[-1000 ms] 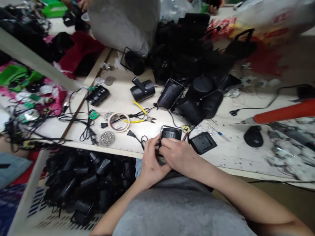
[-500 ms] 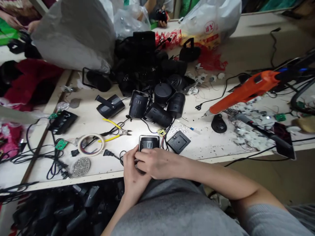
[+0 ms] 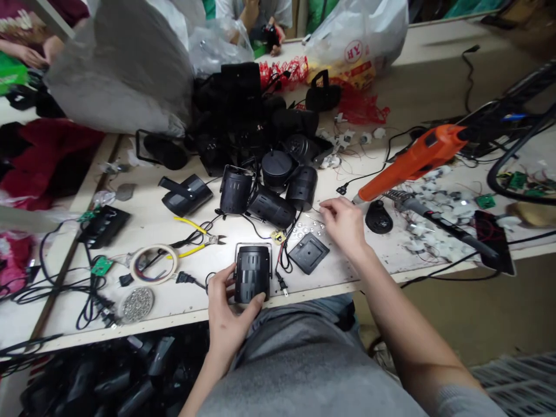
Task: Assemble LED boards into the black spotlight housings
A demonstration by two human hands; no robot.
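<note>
Left hand (image 3: pixel 225 318), fingers gripping one black housing (image 3: pixel 252 273); right hand (image 3: pixel 346 226), fingers bent, hold unclear, near one black plate (image 3: pixel 309 253)

Left hand (image 3: pixel 228 304) covers part of the left side and a lower corner of the black housing (image 3: pixel 253 271); its underside is out of sight. Right hand (image 3: pixel 347 229): what lies beneath is hidden, and whether the fingertips pinch anything can't be told. Silvery bits (image 3: pixel 306 228) by the square plate (image 3: pixel 309 253) too small to identify. Rear heap (image 3: pixel 237 113) runs together in darkness, no count possible. Lower pile (image 3: pixel 102 376) dim, cut by the bottom edge. Grey bag (image 3: pixel 121 69) cut by the top edge, as is a co-worker (image 3: pixel 281 11); dark object (image 3: pixel 271 36) there blurred.
</note>
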